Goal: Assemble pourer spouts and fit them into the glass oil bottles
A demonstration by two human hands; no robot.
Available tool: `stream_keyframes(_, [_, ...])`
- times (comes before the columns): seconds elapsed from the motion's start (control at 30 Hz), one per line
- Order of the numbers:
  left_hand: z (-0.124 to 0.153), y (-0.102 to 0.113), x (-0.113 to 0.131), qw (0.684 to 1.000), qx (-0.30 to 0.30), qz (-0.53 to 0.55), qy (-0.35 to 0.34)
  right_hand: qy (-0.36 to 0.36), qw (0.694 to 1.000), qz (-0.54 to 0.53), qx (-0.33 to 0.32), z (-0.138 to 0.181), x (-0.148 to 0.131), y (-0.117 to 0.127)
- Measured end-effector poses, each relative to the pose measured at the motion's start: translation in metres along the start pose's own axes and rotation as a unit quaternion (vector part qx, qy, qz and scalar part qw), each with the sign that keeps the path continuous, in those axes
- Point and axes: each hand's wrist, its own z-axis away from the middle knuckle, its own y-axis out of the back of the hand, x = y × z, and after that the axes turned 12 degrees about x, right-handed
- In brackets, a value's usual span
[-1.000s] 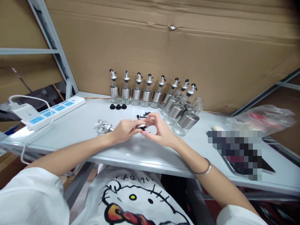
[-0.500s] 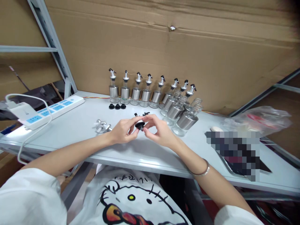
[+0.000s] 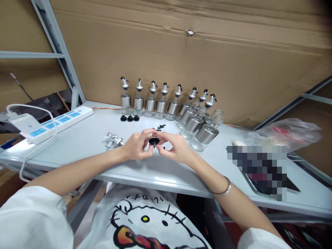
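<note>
Between my two hands is a bottle pourer (image 3: pixel 154 141), its black stopper end facing me and its far part hidden by my fingers. My left hand (image 3: pixel 138 145) pinches it from the left. From the right, the fingertips of my right hand (image 3: pixel 175 147) close on it too. Just beyond my fingers lie small black lever pieces (image 3: pixel 162 126) on the table. Left of my left hand, several silver pourer tops (image 3: pixel 112 140) lie in a group. Black stoppers (image 3: pixel 130 118) sit in a short row farther back.
Glass bottles with steel sleeves (image 3: pixel 150 104) stand along the back, several with pourers fitted. Nearer open bottles (image 3: pixel 204 134) stand right of my hands. A power strip (image 3: pixel 59 122) lies left; a plastic bag (image 3: pixel 287 133) and a blurred-out object (image 3: pixel 259 169) lie right.
The pourer has tipped slightly between my fingers, so its stopper end faces me more directly. My fingers have shifted a little around it.
</note>
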Motion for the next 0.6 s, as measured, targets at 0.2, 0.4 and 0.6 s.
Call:
stream_keyframes(0.2, [0.003, -0.003, -0.002, 0.998, 0.039, -0.032, -0.023, -0.01, 1.0, 0.005, -0.017, -0.001, -0.005, 0.0])
stream_keyframes(0.4, [0.004, -0.002, -0.005, 0.997, 0.044, -0.041, -0.043, 0.047, 0.998, 0.026, 0.017, 0.001, 0.0, -0.002])
stream_keyframes(0.6, [-0.004, 0.0, -0.004, 0.998, 0.06, -0.002, -0.02, 0.006, 0.996, 0.057, 0.071, 0.001, 0.006, -0.001])
